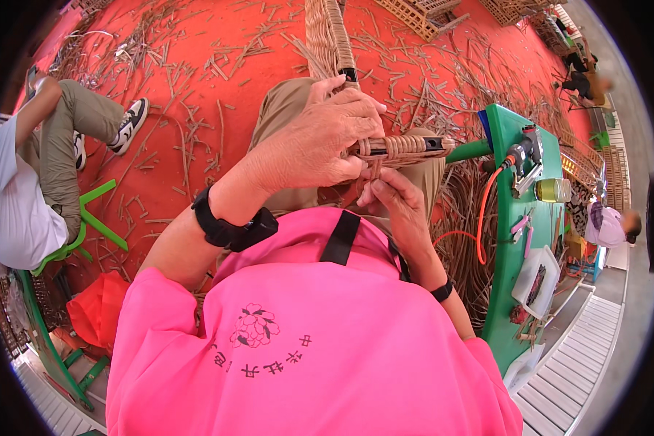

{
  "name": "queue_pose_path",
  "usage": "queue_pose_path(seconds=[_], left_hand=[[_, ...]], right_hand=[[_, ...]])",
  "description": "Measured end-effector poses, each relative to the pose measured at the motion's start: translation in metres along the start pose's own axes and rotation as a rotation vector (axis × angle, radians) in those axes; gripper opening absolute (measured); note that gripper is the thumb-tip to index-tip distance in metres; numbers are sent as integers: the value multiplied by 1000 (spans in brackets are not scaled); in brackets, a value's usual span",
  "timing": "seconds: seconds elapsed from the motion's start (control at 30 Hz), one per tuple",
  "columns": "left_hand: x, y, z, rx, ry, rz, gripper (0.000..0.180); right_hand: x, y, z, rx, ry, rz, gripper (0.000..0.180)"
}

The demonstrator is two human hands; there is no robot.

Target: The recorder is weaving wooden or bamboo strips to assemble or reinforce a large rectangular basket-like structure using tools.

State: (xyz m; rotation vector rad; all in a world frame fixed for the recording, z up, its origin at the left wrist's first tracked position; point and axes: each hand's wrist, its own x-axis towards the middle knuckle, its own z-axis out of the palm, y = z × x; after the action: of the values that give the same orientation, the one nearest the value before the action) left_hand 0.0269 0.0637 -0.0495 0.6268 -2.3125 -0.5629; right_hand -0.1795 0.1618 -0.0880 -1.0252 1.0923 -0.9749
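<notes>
A dark frame bar (436, 144), wrapped in tan wicker strips, sticks out to the right over my lap. It seems to join a long woven wicker piece (327, 43) that reaches away from me, though the corner is hidden by my left hand (320, 138). That hand is closed over the corner, its fingers bent around the wrapped part. Just below the bar, my right hand (403, 207) pinches thumb against fingers on a wicker strip (376, 171) hanging from the wrapping. How far the strip runs inside the fingers is hidden.
On the right, a green table (501, 261) holds an air tool (519, 156) with an orange hose (483, 218), a glass jar (554, 190) and a white tray (536, 282). Wicker scraps litter the red floor (196, 87). A seated person (33, 182) is at left.
</notes>
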Motion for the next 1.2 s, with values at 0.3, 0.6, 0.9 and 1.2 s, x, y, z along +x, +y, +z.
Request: queue_pose_path(seconds=[0.3, 0.6, 0.9, 1.2], left_hand=[[0, 0, 0, -26, -3, -9, 37], [0, -1, 0, -13, 20, 8, 35], [0, -1, 0, 3, 15, 3, 35], [0, 0, 0, 0, 24, -6, 36]], right_hand=[[6, 9, 7, 60, 63, -78, 21], [7, 12, 10, 30, 93, -104, 19], [5, 12, 9, -67, 89, -144, 17], [8, 10, 10, 39, 62, -81, 17]])
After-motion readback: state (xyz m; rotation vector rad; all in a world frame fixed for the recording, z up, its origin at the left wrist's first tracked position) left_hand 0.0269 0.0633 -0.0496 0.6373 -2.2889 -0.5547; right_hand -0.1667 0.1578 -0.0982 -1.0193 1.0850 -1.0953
